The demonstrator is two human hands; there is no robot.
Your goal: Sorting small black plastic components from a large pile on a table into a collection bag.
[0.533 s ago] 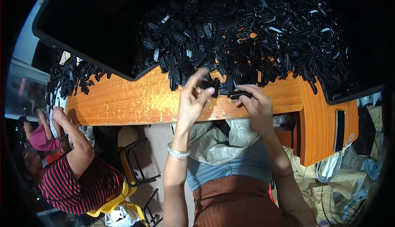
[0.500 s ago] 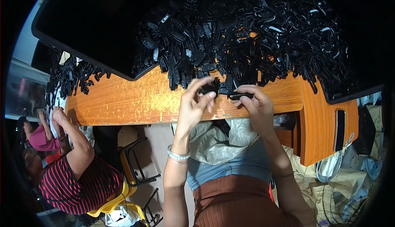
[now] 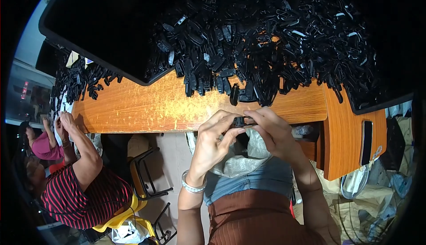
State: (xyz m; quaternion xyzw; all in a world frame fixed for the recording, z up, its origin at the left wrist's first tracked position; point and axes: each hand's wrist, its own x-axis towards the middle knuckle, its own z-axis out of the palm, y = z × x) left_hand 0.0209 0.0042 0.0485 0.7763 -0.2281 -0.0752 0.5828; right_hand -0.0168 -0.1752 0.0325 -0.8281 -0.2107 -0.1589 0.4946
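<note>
My left hand (image 3: 214,139) pinches a small black plastic part (image 3: 239,121) between thumb and fingers, just off the front edge of the wooden table. Close against it, my right hand (image 3: 276,131) has its thumb and fingers closed on a thin dark piece (image 3: 250,123), mostly covered by the fingertips. The two pieces meet or nearly meet; whether they are joined I cannot tell. Beyond my hands spreads a large heap of similar black plastic parts (image 3: 208,69), some with pale bits. Under my hands, a whitish woven sack (image 3: 242,163) lies open over my lap.
The wooden table (image 3: 133,109) runs across in front of me. A dark phone-like slab (image 3: 366,143) rests on its right side. At left sits a person in a striped top (image 3: 84,196), beside a black-framed stool (image 3: 148,178). Tan sacks (image 3: 359,214) crowd the floor at right.
Both hands have drawn back from the heap toward me and come together off the table edge. My left fingers, loosely apart before, now pinch the part beside the right hand's piece.
</note>
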